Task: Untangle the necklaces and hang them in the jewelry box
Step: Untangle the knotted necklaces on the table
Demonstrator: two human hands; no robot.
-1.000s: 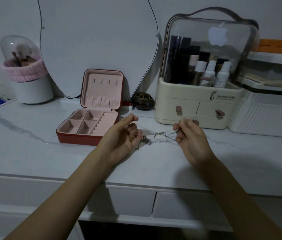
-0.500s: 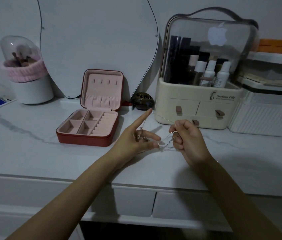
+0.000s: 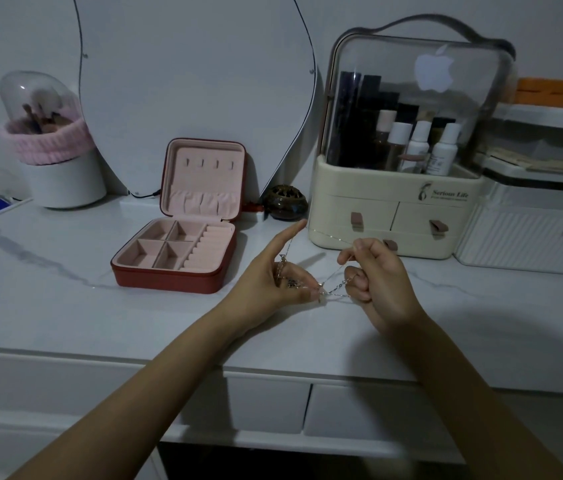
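Note:
Thin silver necklaces (image 3: 333,287) stretch in a tangle between my two hands above the marble tabletop. My left hand (image 3: 273,275) has its index finger and thumb spread straight, with the chains looped over them and a small knot of chain and pendants against the palm. My right hand (image 3: 375,271) is curled and pinches the chain strands at its fingertips. The red jewelry box (image 3: 176,271) stands open to the left of my hands. Its pink lid (image 3: 204,178) is upright with a row of small hooks, and nothing hangs on them.
A cream cosmetics organiser (image 3: 394,209) with a clear dome stands just behind my right hand. A dark round pot (image 3: 285,202) sits beside the box lid. A mirror (image 3: 197,81) leans at the back, a brush holder (image 3: 55,161) at far left, white containers (image 3: 532,230) at right.
My left hand opened from a loose curl, spreading index finger and thumb with the chain looped over them. My right hand moved closer to the left, and the chains now span between them.

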